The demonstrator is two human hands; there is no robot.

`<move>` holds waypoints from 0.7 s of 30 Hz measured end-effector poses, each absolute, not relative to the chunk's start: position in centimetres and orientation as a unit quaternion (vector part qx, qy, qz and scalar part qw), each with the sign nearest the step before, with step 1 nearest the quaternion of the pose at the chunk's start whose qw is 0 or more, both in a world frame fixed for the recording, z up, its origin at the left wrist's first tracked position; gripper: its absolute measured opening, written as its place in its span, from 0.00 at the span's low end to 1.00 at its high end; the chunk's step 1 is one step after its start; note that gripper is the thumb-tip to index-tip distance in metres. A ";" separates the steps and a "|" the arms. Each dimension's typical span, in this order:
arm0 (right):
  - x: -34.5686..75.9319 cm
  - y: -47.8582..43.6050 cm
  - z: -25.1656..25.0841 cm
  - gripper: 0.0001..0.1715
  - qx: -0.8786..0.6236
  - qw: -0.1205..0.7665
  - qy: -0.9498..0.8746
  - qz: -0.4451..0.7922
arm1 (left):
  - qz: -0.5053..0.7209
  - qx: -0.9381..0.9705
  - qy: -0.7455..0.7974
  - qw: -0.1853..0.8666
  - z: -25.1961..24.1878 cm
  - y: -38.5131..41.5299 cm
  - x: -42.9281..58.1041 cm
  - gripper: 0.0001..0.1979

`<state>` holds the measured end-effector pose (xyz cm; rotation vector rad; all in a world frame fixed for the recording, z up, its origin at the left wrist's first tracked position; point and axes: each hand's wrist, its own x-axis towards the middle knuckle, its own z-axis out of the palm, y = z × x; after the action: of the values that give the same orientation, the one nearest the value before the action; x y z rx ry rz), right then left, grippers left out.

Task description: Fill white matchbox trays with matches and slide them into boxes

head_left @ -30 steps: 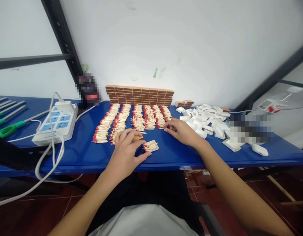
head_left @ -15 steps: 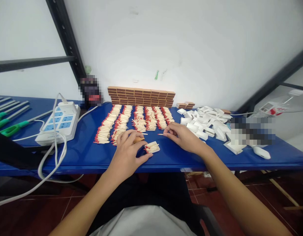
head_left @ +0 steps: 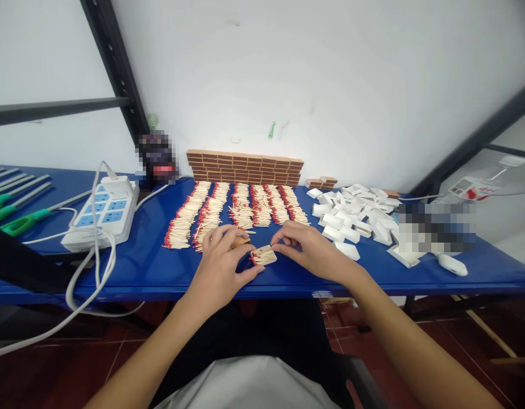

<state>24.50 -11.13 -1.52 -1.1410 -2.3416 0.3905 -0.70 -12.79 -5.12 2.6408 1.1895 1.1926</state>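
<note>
My left hand (head_left: pixel 224 258) holds a small white tray (head_left: pixel 269 257) of red-tipped matches by its left end, between thumb and fingers. Its other fingers curl over an orange-brown matchbox piece (head_left: pixel 240 242), partly hidden. At the tray's right upper corner, my right hand (head_left: pixel 307 250) has thumb and index finger pinched on a match (head_left: pixel 266 248), which lies over the tray. Several long rows of matches (head_left: pixel 181 221) lie behind my hands. To the right is a heap of white empty trays (head_left: pixel 351 216).
Stacked matchboxes (head_left: pixel 245 167) stand against the wall, with a smaller stack (head_left: pixel 321 182) beside them. A power strip (head_left: pixel 103 213) with white cables and green-handled tools (head_left: pixel 24 224) are on the left. A clear bottle (head_left: pixel 471 187) lies at the right.
My right hand has moved left and toward me, bringing its match from beside the rows to the tray. My left hand and the tray have hardly moved.
</note>
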 end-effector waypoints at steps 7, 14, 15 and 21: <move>24.8 -11.3 -1.5 0.07 -0.430 0.223 -0.857 0.174 | 0.384 0.841 0.382 0.002 -5.1 -12.8 -0.7 0.12; 24.1 -11.5 -1.5 0.06 -0.419 0.204 -0.867 0.177 | 0.386 0.842 0.376 -0.002 -5.2 -12.8 -0.7 0.12; 24.0 -11.5 -1.6 0.06 -0.417 0.202 -0.868 0.176 | 0.386 0.842 0.376 -0.002 -5.2 -12.8 -0.7 0.12; 23.2 -11.3 -1.8 0.06 -0.411 0.200 -0.870 0.184 | 0.381 0.842 0.380 0.007 -5.2 -12.7 -0.7 0.12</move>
<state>23.21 -11.32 -1.85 -1.1487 -2.4329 0.5140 -0.68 -12.74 -5.19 2.6353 1.1902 1.1929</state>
